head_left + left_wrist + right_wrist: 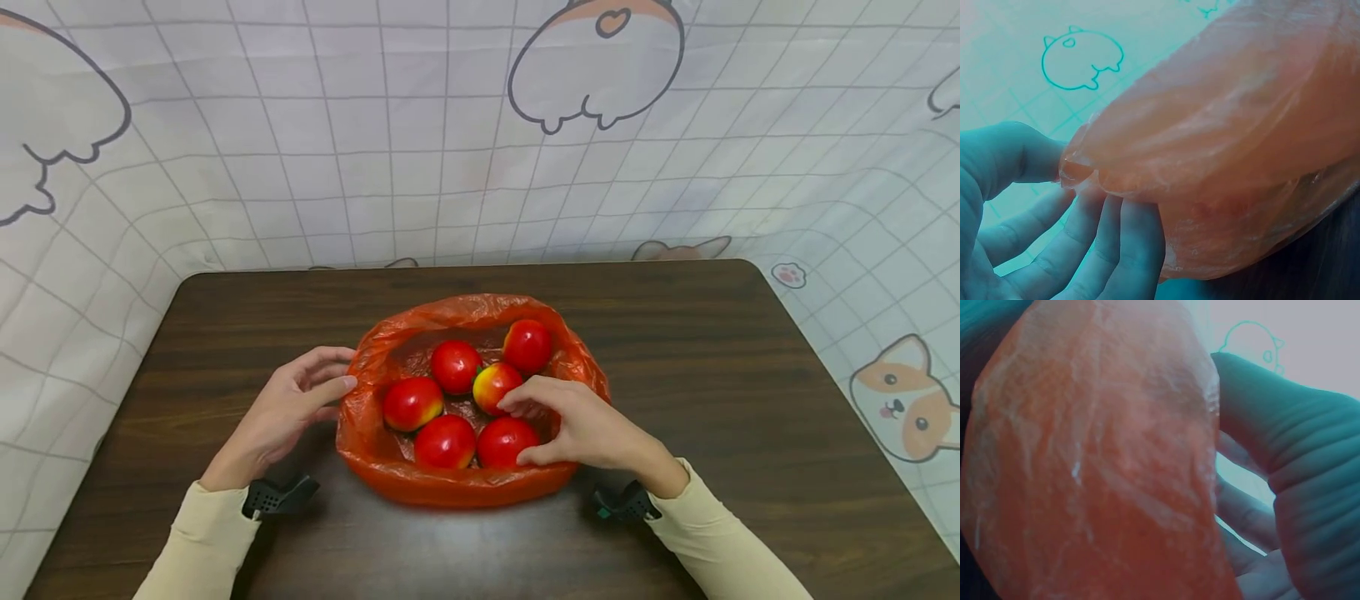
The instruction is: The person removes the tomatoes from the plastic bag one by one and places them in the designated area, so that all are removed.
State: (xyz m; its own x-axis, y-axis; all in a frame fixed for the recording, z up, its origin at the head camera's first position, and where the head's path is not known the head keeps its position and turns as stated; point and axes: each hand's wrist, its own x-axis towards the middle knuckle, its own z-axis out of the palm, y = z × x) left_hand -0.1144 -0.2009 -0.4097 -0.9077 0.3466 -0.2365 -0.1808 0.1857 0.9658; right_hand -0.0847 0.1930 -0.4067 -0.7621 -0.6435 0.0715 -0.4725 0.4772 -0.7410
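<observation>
An orange-red plastic bag stands wide open on the table, its rim spread into an oval. Inside lie several glossy red apples, one of them with a yellow patch. At the bag's left edge my left hand pinches the rim between thumb and fingers, and the left wrist view shows the thin plastic there. My right hand reaches over the right rim. Its bent fingers and thumb are spread above the lower right apple, fingertips close to the yellow-patched one. The right wrist view shows mostly the bag's outer side.
The dark wooden table extends on both sides of the bag. White grid-patterned cloth with cartoon dogs hangs behind and beside it. Each wrist carries a small black camera mount, such as the left mount.
</observation>
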